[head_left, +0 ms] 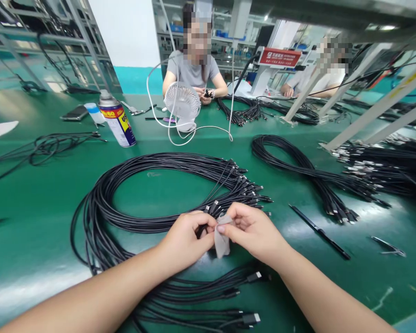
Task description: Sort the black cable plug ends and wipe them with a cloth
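My left hand is closed around the connector end of a black cable, mostly hidden by my fingers. My right hand pinches a pale grey cloth against that end, and the cloth hangs down between my hands. Behind them lies a large looped bundle of black cables, its connectors fanned out to the right. Nearer to me, more cable ends with metal-tipped plugs spread over the green table.
Right of my hands lie a black pen and tweezers. Beyond are another cable bundle, a spray can and a white fan. Metal posts stand at the right. Two people sit across the table.
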Available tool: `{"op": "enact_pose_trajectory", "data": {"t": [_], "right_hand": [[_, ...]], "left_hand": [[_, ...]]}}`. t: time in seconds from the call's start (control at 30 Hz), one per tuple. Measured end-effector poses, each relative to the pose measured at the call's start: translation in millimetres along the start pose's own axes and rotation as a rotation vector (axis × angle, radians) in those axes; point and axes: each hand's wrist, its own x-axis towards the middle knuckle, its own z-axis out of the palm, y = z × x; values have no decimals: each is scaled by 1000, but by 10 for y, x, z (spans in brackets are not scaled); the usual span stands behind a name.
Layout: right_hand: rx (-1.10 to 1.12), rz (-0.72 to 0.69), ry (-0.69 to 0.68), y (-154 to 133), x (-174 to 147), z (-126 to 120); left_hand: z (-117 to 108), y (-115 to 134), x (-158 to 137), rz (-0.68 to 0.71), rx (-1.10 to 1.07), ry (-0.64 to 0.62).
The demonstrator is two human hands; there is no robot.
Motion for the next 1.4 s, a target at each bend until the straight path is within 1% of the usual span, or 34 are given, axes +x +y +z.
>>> {"op": "enact_pose_trajectory", "data": {"t": [0.03, 0.1, 0.2, 0.33, 0.47, 0.53, 0.63, 0.7, 0.73, 0.8, 0.87, 0.93, 1.03, 1.17, 1.23, 1.33, 1.4], "right_hand": [[70, 29, -24, 6, 9, 4], [146, 33, -59, 14, 27, 2], [149, 14, -49, 15, 46, -26], [138, 42, -46, 29, 49, -59], [186, 100, -63, 35, 49, -28], [203, 122, -41, 22, 54, -8], [103, 144, 46, 8, 54, -1], [0, 153, 2, 9, 43, -6], [-41, 142, -40, 8, 33, -9], [-94, 74, -98, 0, 12, -13], [-128, 0, -102, -17, -5, -16], [-152, -36, -102, -29, -12, -24], [-148, -28, -102, -7, -9, -39], [42, 49, -137, 66, 0, -33], [85, 30, -122, 78, 1, -20], [26, -46, -112, 45, 0, -10], [-3, -61, -127, 6, 3, -19]], "left_hand": [[0, 1, 0, 13, 12, -3], [9, 0, 3, 6, 13, 3], [28, -6, 6, -49, -34, 3], [35, 2, -11, -22, -85, -25], [26, -2, -25, 9, -19, -12], [24, -14, -24, 10, 11, -1], [24, -24, -21, -6, -42, 3], [24, -15, -24, -4, -64, 2], [23, -6, -27, 8, -56, -3], [18, 16, -33, 44, -13, -12], [11, 37, -35, 79, 38, -16], [3, 48, -32, 89, 61, -26], [-4, 44, -23, 78, 51, -36], [-1, 19, -21, 64, 47, -38], [2, 6, -24, 58, 29, -63], [-1, -2, -27, 57, 4, -88], [-11, 11, -24, 52, 1, -78]]}}
